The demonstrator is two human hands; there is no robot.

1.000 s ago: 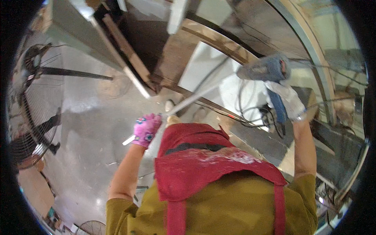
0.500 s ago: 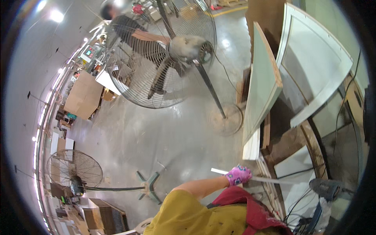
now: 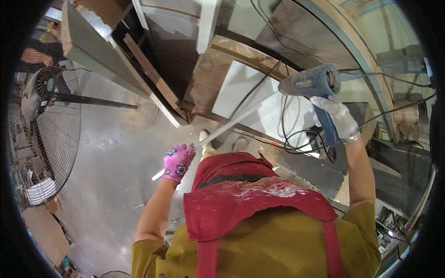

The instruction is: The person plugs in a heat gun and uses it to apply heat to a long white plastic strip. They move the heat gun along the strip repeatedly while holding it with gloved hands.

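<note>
My left hand (image 3: pixel 179 162), in a pink flowered glove, is closed around a long, thin white strip (image 3: pixel 234 120). A short end of the strip sticks out below the fist. The rest slants up to the right, toward the front of a blue-grey heat gun (image 3: pixel 307 82); whether they touch is unclear. My right hand (image 3: pixel 338 119), in a whitish glove, is wrapped round the heat gun's handle. Its body points left, toward the strip, and a black cable (image 3: pixel 292 141) loops beneath it.
A white panel (image 3: pixel 241 88) lies below the strip's far part. Tall boards (image 3: pixel 104 62) stand at the upper left, beside a large pedestal fan (image 3: pixel 39 99). Brown boards (image 3: pixel 204 76) and more cables are ahead. A dark ledge (image 3: pixel 306 171) runs by my right side.
My view has swung right and down, so the fan and boards now sit farther left. My right hand on the heat gun has come into sight. The left hand still grips the strip.
</note>
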